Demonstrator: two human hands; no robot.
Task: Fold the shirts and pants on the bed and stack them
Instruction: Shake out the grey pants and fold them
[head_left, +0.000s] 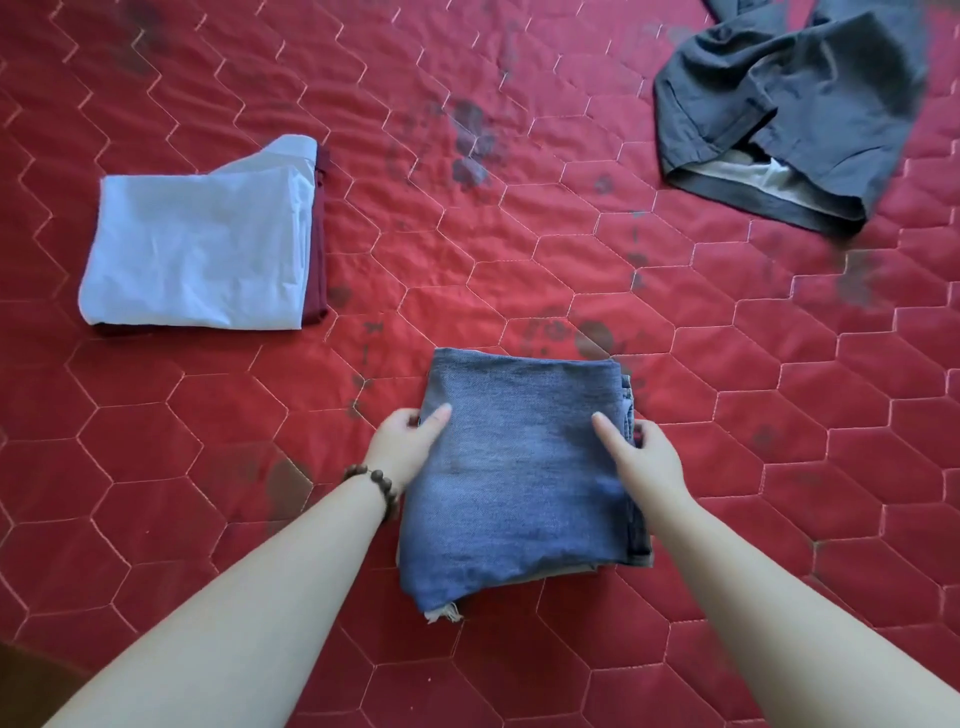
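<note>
Nearest, the folded jeans lie on the red quilt. The left hand clasps their left edge, thumb on top, and the right hand pinches the layered right edge likewise; the fingers underneath are probably curled round the stack, though hidden. Denim is thick and fairly heavy, so it should lift flat if gripped through all layers at both sides. Far left sits the white shirt on a maroon garment. Far right, grey pants lie crumpled, limp and unfolded.

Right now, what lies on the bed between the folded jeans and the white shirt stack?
Head view: only bare red quilt lies between the folded jeans and the white shirt stack, with a few dark stains.
</note>
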